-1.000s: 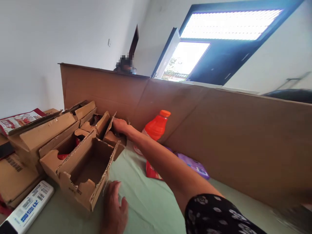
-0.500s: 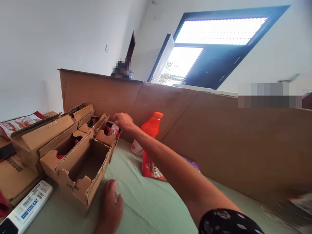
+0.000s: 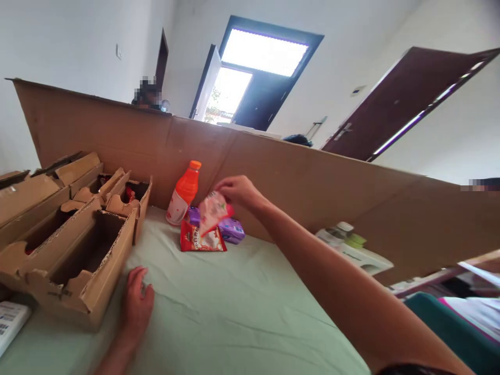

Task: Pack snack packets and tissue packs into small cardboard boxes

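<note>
My right hand (image 3: 238,191) pinches the top of a pink-and-white snack packet (image 3: 214,211), which hangs above a red packet (image 3: 191,238) and a purple pack (image 3: 233,230) on the table. Left of these an orange-capped bottle (image 3: 185,190) of orange drink stands by the cardboard wall. My left hand (image 3: 137,299) rests on the green cloth with its fingers apart, holding nothing, beside an open cardboard box (image 3: 111,286). Behind that box, a smaller cardboard box (image 3: 124,205) has something red inside.
More cardboard boxes (image 3: 33,208) crowd the left side. A white device (image 3: 11,323) lies at the lower left edge. Along the back runs a tall cardboard wall (image 3: 281,172). White and green items (image 3: 351,250) stand at the right, and a person's head (image 3: 146,95) shows beyond the wall.
My right hand has carried the pink-and-white packet out of the small box, rightward to above the red and purple packs. The view has turned right. My left hand stays by the box.
</note>
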`<action>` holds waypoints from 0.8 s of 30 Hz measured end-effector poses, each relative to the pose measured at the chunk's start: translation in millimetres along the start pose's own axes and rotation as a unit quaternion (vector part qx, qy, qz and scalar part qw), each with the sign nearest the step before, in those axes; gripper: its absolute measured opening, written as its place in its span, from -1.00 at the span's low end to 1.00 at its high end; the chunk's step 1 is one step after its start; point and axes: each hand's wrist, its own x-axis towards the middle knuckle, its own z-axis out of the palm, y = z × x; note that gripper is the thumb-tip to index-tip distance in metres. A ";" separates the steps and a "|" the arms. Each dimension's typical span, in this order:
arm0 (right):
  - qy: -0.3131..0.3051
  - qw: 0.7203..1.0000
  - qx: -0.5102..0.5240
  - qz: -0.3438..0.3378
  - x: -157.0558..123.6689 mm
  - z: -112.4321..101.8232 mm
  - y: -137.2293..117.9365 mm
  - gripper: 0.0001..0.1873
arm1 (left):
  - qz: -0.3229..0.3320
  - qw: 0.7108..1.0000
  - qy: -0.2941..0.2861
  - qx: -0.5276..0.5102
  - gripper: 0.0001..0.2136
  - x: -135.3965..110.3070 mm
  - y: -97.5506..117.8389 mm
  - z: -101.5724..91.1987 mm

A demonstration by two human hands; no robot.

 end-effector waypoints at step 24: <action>-0.041 0.993 0.043 -0.104 -5.5 62.3 -42.0 -0.64 | -0.014 0.999 -0.021 0.038 -0.57 -11.9 -0.2 1.5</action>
